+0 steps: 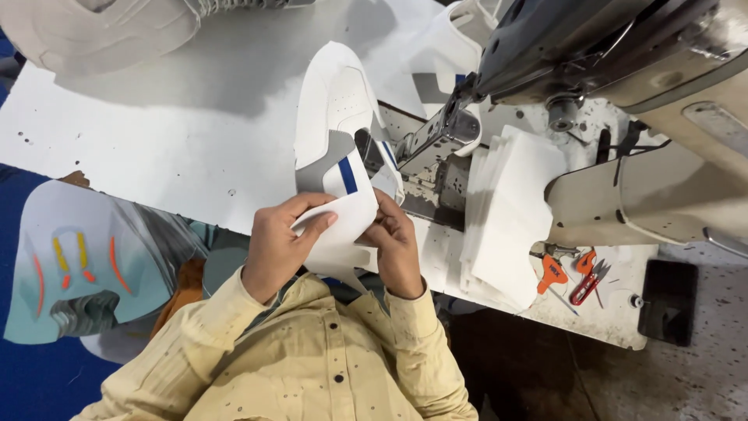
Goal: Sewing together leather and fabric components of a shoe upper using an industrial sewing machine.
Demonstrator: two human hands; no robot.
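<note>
1. Shoe upper (336, 117), white with grey and blue panels: at the worktop's near edge, toe away, just beside the sewing machine (592, 70); not yet under the needle.
2. Left hand (274, 242) and right hand (397, 242): both pinch the upper's white lining piece (343, 226).
3. Stack of white pieces (510, 210): right of machine, seemingly unsewn.

A shoe-stitching workshop, seen at one sewing station.

An industrial sewing machine (623, 70) fills the far right of a worn white worktable (156, 140). White, grey and blue shoe upper pieces (335, 125) lie by its needle post, a stack of cut white panels (510, 210) sits to the right, and orange and red thread snips (573, 277) rest near the table's edge.
</note>
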